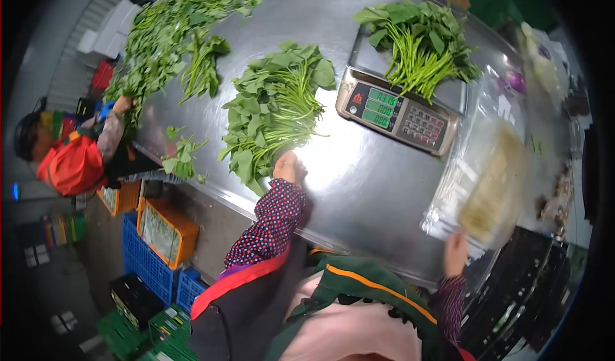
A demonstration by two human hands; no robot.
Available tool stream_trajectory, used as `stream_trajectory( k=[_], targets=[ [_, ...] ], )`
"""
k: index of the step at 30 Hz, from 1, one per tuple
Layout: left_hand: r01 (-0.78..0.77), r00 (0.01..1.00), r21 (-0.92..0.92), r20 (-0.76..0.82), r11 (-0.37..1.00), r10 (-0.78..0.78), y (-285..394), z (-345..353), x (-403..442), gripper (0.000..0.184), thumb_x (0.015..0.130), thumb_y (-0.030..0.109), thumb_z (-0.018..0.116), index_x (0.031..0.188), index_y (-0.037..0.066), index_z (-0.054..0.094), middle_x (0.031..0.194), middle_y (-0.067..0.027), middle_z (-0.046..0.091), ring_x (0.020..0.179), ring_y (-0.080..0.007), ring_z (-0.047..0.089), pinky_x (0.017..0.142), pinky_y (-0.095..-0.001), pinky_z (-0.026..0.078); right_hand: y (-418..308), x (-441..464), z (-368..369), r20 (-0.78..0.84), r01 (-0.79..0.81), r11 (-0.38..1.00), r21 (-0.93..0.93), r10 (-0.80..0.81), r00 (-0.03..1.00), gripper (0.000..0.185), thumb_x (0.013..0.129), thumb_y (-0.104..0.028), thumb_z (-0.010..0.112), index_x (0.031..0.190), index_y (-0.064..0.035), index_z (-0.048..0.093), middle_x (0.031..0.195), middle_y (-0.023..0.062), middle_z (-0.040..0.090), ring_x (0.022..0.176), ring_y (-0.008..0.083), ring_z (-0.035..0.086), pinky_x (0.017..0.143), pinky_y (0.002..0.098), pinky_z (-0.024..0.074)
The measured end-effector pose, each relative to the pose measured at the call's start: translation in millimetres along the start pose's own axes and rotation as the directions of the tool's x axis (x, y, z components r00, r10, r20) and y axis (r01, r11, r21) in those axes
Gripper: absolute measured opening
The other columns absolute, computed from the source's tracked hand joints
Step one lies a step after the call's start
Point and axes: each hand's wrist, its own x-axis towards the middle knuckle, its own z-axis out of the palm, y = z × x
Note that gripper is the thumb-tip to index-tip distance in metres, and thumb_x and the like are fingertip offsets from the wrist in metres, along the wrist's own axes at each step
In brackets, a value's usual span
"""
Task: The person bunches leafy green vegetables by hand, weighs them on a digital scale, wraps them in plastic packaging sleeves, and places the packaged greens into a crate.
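Note:
My left hand (289,167) is curled closed just above the steel table, beside the lower end of a heap of leafy green stems (272,108). No object shows in its fingers. At the table's right front, my right hand (455,253) pinches the near edge of a clear plastic bag (496,191), which is smeared by motion and looks yellowish. Other flat clear bags (458,175) lie under and beside it. A bunch of the same greens (419,47) rests on the pan of a digital scale (394,111), its stems toward me and its display lit.
A large pile of greens (160,41) covers the far left, with loose sprigs (182,156) nearer. A co-worker in a red vest (73,162) reaches into it. Orange crates (168,229) and blue crates (147,258) stand below left; black crates (512,290) stand right.

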Motion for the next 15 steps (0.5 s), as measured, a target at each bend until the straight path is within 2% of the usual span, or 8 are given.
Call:
stream_trajectory(
  k=[2,5,8,9,11,12,14,15],
  targets=[
    [0.011,1.0,0.059,-0.023,0.998,-0.01,3.3,5.1,-16.3,0.026,0.083,0.019,0.06,0.103,0.006,0.049,0.088,-0.0031,0.055,0.07,-0.0132,0.053,0.06,-0.0263,0.046,16.1,91.8,-14.3,-0.4,0.024,0.992,0.121,0.027,0.916,0.046,0.082,-0.03,0.058,0.112,0.0037,0.048,0.104,0.0245,0.054,0.092,0.0298,0.055,0.077,0.0341,0.0439],
    [0.007,0.986,0.049,-0.164,0.999,0.001,13.3,19.1,-19.3,0.037,0.081,0.03,0.063,0.103,0.005,0.049,0.09,-0.0058,0.055,0.072,-0.0166,0.053,0.062,-0.0287,0.046,-46.6,132.6,-10.2,-0.582,-0.405,0.885,-0.23,0.208,0.786,0.072,0.072,-0.034,0.068,0.125,0.0037,0.038,0.114,0.0296,0.046,0.104,0.0354,0.049,0.092,0.0353,0.0377],
    [0.082,0.955,0.129,-0.293,0.988,-0.041,32.0,28.9,3.5,0.043,0.084,0.042,0.052,0.102,0.003,0.048,0.07,-0.0058,0.052,0.053,-0.0152,0.049,0.045,-0.0299,0.045,48.6,192.2,29.3,-0.528,-0.083,0.881,-0.466,-0.202,0.825,0.068,0.069,-0.025,0.068,0.124,0.0027,0.039,0.119,0.0263,0.044,0.111,0.0347,0.044,0.095,0.0372,0.0346],
    [-0.053,0.947,0.069,-0.312,0.996,0.072,22.5,23.9,13.8,0.043,0.083,0.041,0.052,0.099,0.001,0.049,0.072,-0.0062,0.053,0.055,-0.0152,0.05,0.047,-0.0311,0.045,61.2,199.4,24.7,-0.401,-0.016,0.914,-0.406,-0.163,0.901,0.066,0.071,-0.023,0.066,0.125,0.0029,0.038,0.121,0.0249,0.042,0.111,0.0345,0.043,0.095,0.0386,0.0339],
    [0.007,0.962,0.043,-0.274,0.999,0.005,12.1,10.9,30.4,0.042,0.084,0.04,0.053,0.097,0.0,0.05,0.073,-0.0068,0.054,0.057,-0.0156,0.051,0.049,-0.0316,0.046,68.4,215.0,27.0,-0.12,0.076,0.968,-0.24,-0.107,0.987,0.062,0.074,-0.017,0.061,0.126,0.0033,0.035,0.125,0.0222,0.039,0.112,0.0341,0.041,0.095,0.0413,0.0325],
    [0.044,0.966,0.045,-0.256,0.998,-0.031,11.5,5.4,27.9,0.042,0.084,0.04,0.053,0.096,0.0,0.05,0.074,-0.0071,0.055,0.059,-0.0158,0.052,0.049,-0.0319,0.046,53.8,207.3,28.3,-0.188,0.101,0.969,-0.224,-0.145,0.971,0.058,0.073,-0.011,0.058,0.125,0.0033,0.036,0.124,0.0217,0.04,0.11,0.033,0.042,0.094,0.0396,0.0339],
    [-0.197,0.946,0.125,-0.236,0.972,0.222,-2.8,-6.5,11.2,0.033,0.084,0.031,0.055,0.091,-0.001,0.049,0.081,-0.0085,0.056,0.067,-0.0155,0.055,0.059,-0.0321,0.048,16.7,171.8,12.8,-0.315,0.151,0.965,-0.214,-0.215,0.924,0.054,0.071,0.0,0.052,0.123,0.0033,0.04,0.12,0.0208,0.043,0.107,0.0309,0.046,0.091,0.0362,0.0365],
    [-0.3,0.901,0.233,-0.248,0.925,0.355,-7.3,-11.7,4.6,0.027,0.085,0.026,0.055,0.09,0.0,0.046,0.083,-0.0086,0.056,0.07,-0.0157,0.055,0.063,-0.0321,0.048,-30.8,140.7,-0.2,-0.334,0.135,0.99,-0.032,-0.138,0.932,0.054,0.068,0.003,0.049,0.122,0.0024,0.043,0.119,0.0192,0.044,0.107,0.0295,0.046,0.089,0.0345,0.0378]
  ],
)
